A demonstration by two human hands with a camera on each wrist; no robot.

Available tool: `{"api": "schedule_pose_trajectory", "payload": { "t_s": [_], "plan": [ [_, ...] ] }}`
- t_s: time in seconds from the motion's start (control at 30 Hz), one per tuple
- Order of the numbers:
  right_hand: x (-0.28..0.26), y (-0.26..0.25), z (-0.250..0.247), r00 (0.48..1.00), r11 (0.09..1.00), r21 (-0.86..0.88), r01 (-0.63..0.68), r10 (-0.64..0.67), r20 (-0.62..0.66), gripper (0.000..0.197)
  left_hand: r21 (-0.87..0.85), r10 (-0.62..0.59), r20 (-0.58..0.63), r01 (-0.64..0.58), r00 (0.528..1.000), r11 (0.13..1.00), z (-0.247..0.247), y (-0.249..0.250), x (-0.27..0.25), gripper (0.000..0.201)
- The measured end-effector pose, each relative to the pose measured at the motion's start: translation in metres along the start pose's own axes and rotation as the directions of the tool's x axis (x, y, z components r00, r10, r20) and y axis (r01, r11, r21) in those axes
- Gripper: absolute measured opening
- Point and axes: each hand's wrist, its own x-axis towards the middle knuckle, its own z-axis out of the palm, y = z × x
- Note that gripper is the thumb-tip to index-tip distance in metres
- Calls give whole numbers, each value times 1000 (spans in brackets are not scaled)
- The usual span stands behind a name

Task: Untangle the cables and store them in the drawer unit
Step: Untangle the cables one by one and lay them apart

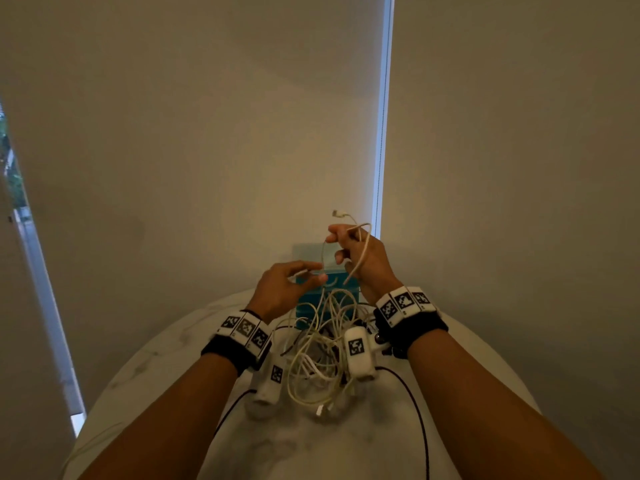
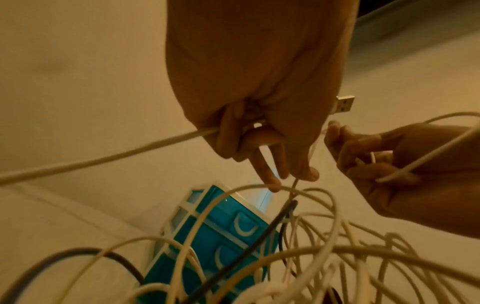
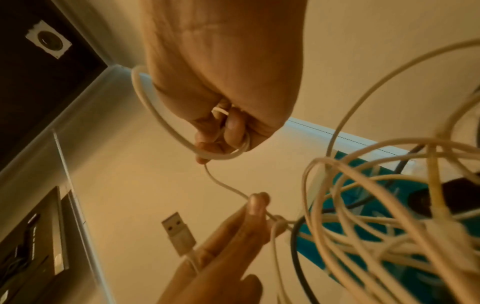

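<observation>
Step in hand: freeing a single white cable from the tangle; storing has not begun.

The right hand is raised, its fingers curled tight round gathered turns of that cable, with a connector end standing just above them. The left hand, lower and beside it, pinches a thin run of the same cable between thumb and fingertip; a flat metal USB plug lies along its fingers.

The remaining cables hang and rest below both hands on the pale, marbled tabletop: smooth round cream cords in loose loops, a few dark ones among them. The drawer unit, teal fronts in a white frame with crescent pulls, stands just beyond the fingers; its drawers appear closed.

Next move, by judgement: feed the pinched run out through the loops without tightening a knot.
</observation>
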Motion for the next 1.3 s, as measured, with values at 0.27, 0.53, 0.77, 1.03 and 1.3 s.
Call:
{"api": "schedule_pose_trajectory", "payload": {
  "t_s": [0.27,0.53,0.77,1.03,1.3],
  "plan": [
    [-9,6,-15,982,973,-132,-187,189,3,44,71,-46,-89,52,995,996,7,5,18,16],
    [-29,57,-28,974,751,-646,-137,222,51,19,29,-67,-338,82,939,996,-6,27,34,11],
    [-26,58,-38,989,808,-570,-147,105,-107,5,23,-25,-399,37,917,999,-24,34,38,39],
    [-21,49,-1,994,865,-498,-54,94,54,26,-25,149,-274,-162,950,987,-14,66,26,3],
    [-9,39,-2,990,956,-285,-66,27,-139,16,32,-46,-66,48,997,998,-26,7,8,40]
  ]
}}
